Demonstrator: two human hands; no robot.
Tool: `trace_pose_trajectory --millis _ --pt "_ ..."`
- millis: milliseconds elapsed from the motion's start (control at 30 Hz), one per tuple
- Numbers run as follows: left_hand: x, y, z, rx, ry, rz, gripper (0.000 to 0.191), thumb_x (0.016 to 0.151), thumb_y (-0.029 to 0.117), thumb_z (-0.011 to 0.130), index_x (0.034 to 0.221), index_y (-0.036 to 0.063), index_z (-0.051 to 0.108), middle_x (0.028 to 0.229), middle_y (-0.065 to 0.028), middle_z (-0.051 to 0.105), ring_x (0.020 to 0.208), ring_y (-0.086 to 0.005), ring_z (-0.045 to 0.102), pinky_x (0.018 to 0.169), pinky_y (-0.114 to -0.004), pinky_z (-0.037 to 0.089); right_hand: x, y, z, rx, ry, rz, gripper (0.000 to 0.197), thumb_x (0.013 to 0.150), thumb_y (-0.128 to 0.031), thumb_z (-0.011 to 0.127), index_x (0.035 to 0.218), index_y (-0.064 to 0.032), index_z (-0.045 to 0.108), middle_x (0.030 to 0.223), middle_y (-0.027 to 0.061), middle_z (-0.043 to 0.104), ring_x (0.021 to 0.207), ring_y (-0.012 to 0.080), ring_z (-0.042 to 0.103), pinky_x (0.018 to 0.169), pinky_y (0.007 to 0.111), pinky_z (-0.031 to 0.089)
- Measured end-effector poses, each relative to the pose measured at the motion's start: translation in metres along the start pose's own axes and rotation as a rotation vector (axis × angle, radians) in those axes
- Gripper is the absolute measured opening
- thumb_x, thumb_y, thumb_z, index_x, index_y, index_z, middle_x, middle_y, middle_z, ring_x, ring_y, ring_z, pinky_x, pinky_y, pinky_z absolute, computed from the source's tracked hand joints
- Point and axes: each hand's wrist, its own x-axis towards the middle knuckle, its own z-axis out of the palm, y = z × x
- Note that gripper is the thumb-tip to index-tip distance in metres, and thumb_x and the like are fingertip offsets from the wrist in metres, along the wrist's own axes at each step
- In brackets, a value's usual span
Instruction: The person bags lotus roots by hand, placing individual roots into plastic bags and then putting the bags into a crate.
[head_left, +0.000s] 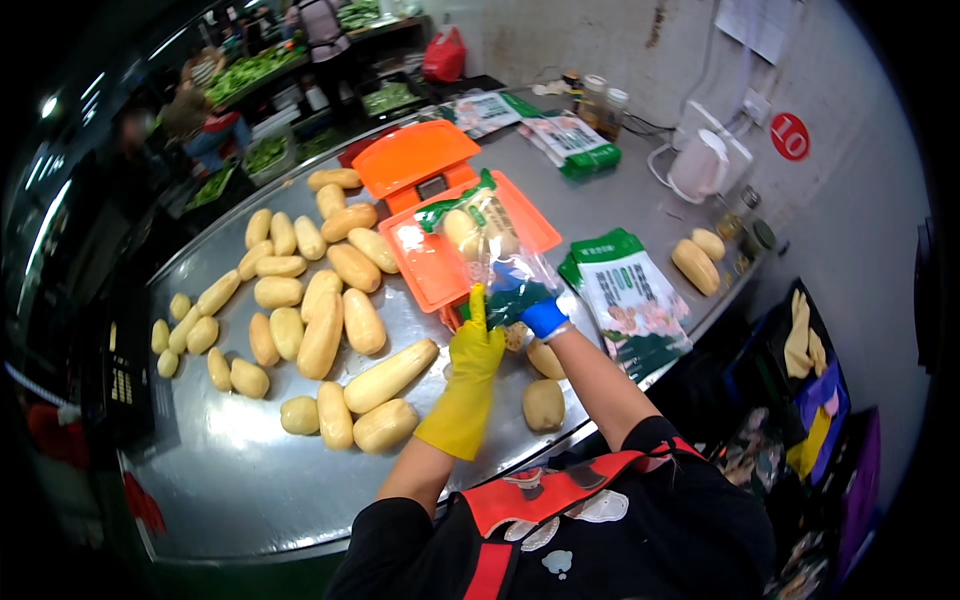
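Observation:
A clear plastic bag with green printed ends (525, 259) lies over the orange tray of a scale (427, 277). Pale lotus root sections (461, 232) show through its far part. My left hand (476, 349), in a yellow rubber glove, grips the bag's near edge, one finger pointing up along it. My right hand (545, 317) wears a blue glove and reaches into the bag's near end; its fingers show only blurred through the plastic, so their hold is unclear. Below the bag is a cut lotus root end with holes (515, 337). Nearer me sits a short lotus root section (543, 405).
Many lotus root sections (321, 334) spread over the steel table (247, 480) on the left. Printed bags (626, 296) are stacked at right, with more bags (574, 142) behind. An electric kettle (697, 166) and jars (613, 112) stand near the wall. People are in the background.

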Motion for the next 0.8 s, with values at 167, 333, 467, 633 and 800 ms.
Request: trace_pose_trajectory --millis 167,333,467,633,800 --pt "0.002 -0.007 -0.007 -0.158 0.101 0.139 0.069 0.078 0.014 0.05 0.141 0.0194 0.021 0.088 -0.0223 0.062 0.074 -0.0401 0.061 0.063 -0.045 0.047 -0.152 -0.015 -0.019 0.404 0.061 0.295 0.033 0.083 -0.026 0.059 0.115 -0.0147 0.059 0.102 0.0129 0.062 0.089 0.0294 0.061 0.076 0.035 0.048" --pt "0.035 0.024 -0.011 -0.704 0.089 0.208 0.046 0.083 0.005 0.048 0.129 0.0051 0.042 0.088 -0.0108 0.065 0.066 -0.0166 0.058 0.058 -0.028 0.047 -0.325 0.02 -0.025 0.458 0.208 0.711 0.031 0.082 -0.026 0.06 0.106 -0.0069 0.064 0.094 0.0153 0.065 0.085 0.0256 0.064 0.074 0.033 0.049" --pt "0.1 0.087 -0.064 -0.776 0.232 0.511 0.027 0.083 0.002 0.045 0.106 -0.0033 0.059 0.087 -0.0078 0.063 0.061 -0.0135 0.055 0.054 -0.025 0.047 -0.331 -0.007 -0.07 0.655 0.455 0.753 0.043 0.078 -0.024 0.066 0.115 -0.004 0.057 0.102 0.0153 0.063 0.089 0.023 0.062 0.077 0.031 0.048" --pt "0.032 0.196 -0.059 -0.932 -0.074 0.498 0.027 0.081 0.0 0.041 0.102 -0.0065 0.058 0.085 -0.0127 0.061 0.059 -0.0156 0.055 0.055 -0.024 0.046 -0.296 -0.016 -0.066 0.625 0.758 0.36 0.1 0.069 -0.031 0.077 0.142 -0.005 0.013 0.138 0.018 0.033 0.122 0.0256 0.038 0.099 0.036 0.034" --pt "-0.108 0.284 -0.027 -1.074 -0.43 0.411 0.029 0.077 -0.002 0.039 0.098 -0.0051 0.059 0.082 -0.0115 0.061 0.06 -0.0134 0.055 0.056 -0.022 0.045 -0.307 -0.066 -0.128 0.853 0.933 0.167 0.109 0.068 -0.032 0.078 0.143 -0.0045 0.003 0.146 0.0171 0.017 0.132 0.0299 0.024 0.106 0.04 0.023"
